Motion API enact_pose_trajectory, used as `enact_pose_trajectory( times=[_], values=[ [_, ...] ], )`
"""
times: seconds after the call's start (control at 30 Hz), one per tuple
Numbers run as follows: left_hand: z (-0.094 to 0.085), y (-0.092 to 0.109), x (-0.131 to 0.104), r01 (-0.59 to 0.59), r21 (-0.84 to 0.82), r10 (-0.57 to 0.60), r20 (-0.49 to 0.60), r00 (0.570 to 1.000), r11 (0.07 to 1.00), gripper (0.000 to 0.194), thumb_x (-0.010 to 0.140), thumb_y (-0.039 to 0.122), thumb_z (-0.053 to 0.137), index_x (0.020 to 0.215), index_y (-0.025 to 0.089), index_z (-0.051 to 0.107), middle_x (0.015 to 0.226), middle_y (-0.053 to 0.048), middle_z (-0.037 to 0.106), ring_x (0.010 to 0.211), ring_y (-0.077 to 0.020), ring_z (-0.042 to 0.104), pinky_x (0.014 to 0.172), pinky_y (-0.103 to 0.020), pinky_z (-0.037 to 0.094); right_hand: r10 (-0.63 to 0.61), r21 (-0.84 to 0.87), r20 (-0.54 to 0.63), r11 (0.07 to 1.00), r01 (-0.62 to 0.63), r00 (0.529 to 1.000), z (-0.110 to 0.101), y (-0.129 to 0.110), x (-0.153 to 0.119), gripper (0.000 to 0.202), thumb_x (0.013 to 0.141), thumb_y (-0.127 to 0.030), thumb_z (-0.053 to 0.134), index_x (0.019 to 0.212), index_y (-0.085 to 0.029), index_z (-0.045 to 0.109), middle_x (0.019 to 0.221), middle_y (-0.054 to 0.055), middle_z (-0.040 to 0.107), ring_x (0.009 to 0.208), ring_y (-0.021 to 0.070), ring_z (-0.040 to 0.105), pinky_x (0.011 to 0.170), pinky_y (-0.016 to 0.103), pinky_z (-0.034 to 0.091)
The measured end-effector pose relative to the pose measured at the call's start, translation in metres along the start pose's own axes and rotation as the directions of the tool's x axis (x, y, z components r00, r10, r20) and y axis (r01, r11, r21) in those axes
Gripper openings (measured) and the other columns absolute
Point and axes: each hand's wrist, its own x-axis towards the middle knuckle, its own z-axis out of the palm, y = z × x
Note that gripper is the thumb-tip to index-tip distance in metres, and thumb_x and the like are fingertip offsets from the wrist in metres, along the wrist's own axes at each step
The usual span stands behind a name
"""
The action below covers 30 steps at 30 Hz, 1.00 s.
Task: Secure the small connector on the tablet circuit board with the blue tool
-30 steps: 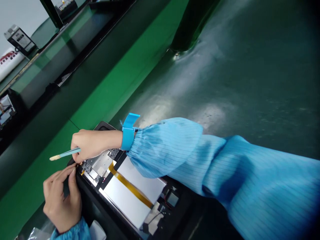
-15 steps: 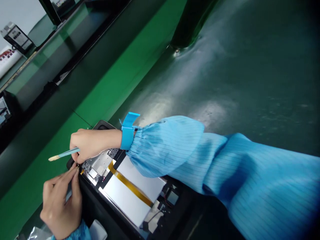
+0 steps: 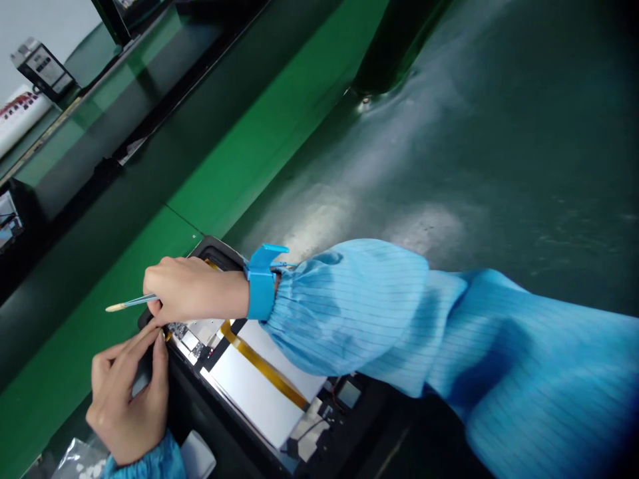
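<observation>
An opened tablet-like device (image 3: 249, 389) lies under my hands, showing silver battery cells, a gold ribbon cable (image 3: 267, 374) and a circuit board (image 3: 192, 339). My right hand (image 3: 182, 289) reaches over its upper left corner, closed round light blue tweezers (image 3: 142, 301) whose tan end (image 3: 116, 307) sticks out to the left. Their tips are hidden below that hand. My left hand (image 3: 132, 392) is pinched at the same corner, its fingertips touching or nearly touching the right hand. What sits between those fingertips is too small to make out.
A clear plastic bag (image 3: 80, 459) with small white pieces and a white object (image 3: 197, 456) lie near my left wrist. Beyond the green strip (image 3: 249, 173) runs a raised shelf (image 3: 100, 120) with a small box-shaped device (image 3: 44, 70) on it.
The view has shifted slightly. My left fingers have come closer to the right hand at the corner, and the tweezers have turned a little, their tan end shifting right and up.
</observation>
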Motion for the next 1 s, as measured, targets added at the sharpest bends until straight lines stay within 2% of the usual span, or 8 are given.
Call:
enact_pose_trajectory(
  times=[0.13,0.27,0.5,0.6,0.73,0.8,0.87,1.0],
  values=[
    [-0.002,-0.001,0.001,0.001,-0.021,-0.001,-0.032,1.000,1.000,0.022,0.070,0.005,0.071,0.090,0.015,0.069,0.096,-0.008,0.065,0.084,-0.0160,0.061,0.079,-0.030,0.048,-0.007,-0.016,-0.023,1.000,0.006,1.000,0.004,0.001,0.002,0.010,0.077,-0.007,0.069,0.079,-0.016,0.064,0.067,0.000,0.059,0.065,0.0199,0.059,0.045,0.024,0.029],
    [-0.008,-0.002,0.002,-0.004,-0.047,0.006,0.042,0.999,0.999,0.025,0.072,0.003,0.069,0.094,0.016,0.068,0.094,-0.007,0.063,0.083,-0.0150,0.059,0.081,-0.030,0.046,-0.010,-0.004,-0.024,1.000,0.010,1.000,0.004,0.002,0.002,0.008,0.077,-0.009,0.068,0.077,-0.016,0.065,0.065,-0.001,0.058,0.063,0.0181,0.057,0.044,0.024,0.028],
    [-0.012,0.002,0.003,0.223,-0.144,-0.197,0.173,0.965,0.964,0.011,0.080,0.019,0.065,0.090,0.022,0.068,0.096,-0.002,0.061,0.090,-0.0143,0.057,0.087,-0.030,0.042,-0.065,0.065,0.025,0.996,0.064,0.998,0.003,0.007,0.006,0.009,0.074,-0.008,0.070,0.070,-0.016,0.067,0.061,-0.003,0.057,0.060,0.0140,0.054,0.042,0.023,0.032],
    [-0.013,0.002,0.006,0.478,-0.240,-0.427,0.236,0.873,0.845,0.010,0.075,0.031,0.069,0.083,0.025,0.069,0.093,0.001,0.061,0.089,-0.0119,0.058,0.084,-0.024,0.044,-0.102,0.102,0.056,0.990,0.096,0.993,0.003,0.011,0.008,0.010,0.070,-0.008,0.074,0.070,-0.016,0.068,0.059,-0.005,0.057,0.057,0.0125,0.053,0.042,0.022,0.033],
    [-0.009,0.000,0.013,0.815,-0.342,-0.728,0.374,0.575,0.468,0.031,0.050,0.039,0.082,0.073,0.023,0.068,0.088,0.003,0.062,0.081,-0.0111,0.060,0.081,-0.022,0.049,-0.119,0.107,0.071,0.988,0.111,0.990,0.004,0.013,0.008,0.011,0.067,-0.011,0.077,0.071,-0.016,0.068,0.062,-0.006,0.057,0.056,0.0113,0.051,0.043,0.022,0.032],
    [-0.007,-0.001,0.015,0.868,-0.353,-0.778,0.406,0.479,0.350,0.039,0.043,0.037,0.084,0.075,0.022,0.067,0.088,0.003,0.063,0.080,-0.0102,0.060,0.081,-0.020,0.049,-0.114,0.081,0.065,0.991,0.108,0.991,0.004,0.013,0.007,0.011,0.066,-0.010,0.077,0.071,-0.016,0.068,0.062,-0.006,0.057,0.055,0.0116,0.051,0.043,0.022,0.031],
    [-0.005,-0.001,0.016,0.876,-0.371,-0.785,0.421,0.454,0.308,0.043,0.042,0.036,0.084,0.078,0.022,0.067,0.087,0.003,0.063,0.079,-0.0084,0.058,0.078,-0.017,0.048,-0.119,0.055,0.056,0.992,0.115,0.991,0.004,0.012,0.005,0.012,0.066,-0.009,0.077,0.071,-0.016,0.068,0.062,-0.006,0.056,0.056,0.0120,0.050,0.043,0.022,0.030],
    [-0.005,-0.001,0.018,0.867,-0.405,-0.760,0.453,0.466,0.290,0.048,0.042,0.035,0.086,0.085,0.022,0.067,0.078,0.005,0.060,0.070,-0.0053,0.053,0.066,-0.010,0.046,-0.147,-0.012,0.032,0.989,0.147,0.989,0.004,0.010,0.004,0.011,0.067,-0.009,0.075,0.071,-0.016,0.068,0.061,-0.005,0.053,0.055,0.0124,0.047,0.044,0.023,0.028]
  ],
)
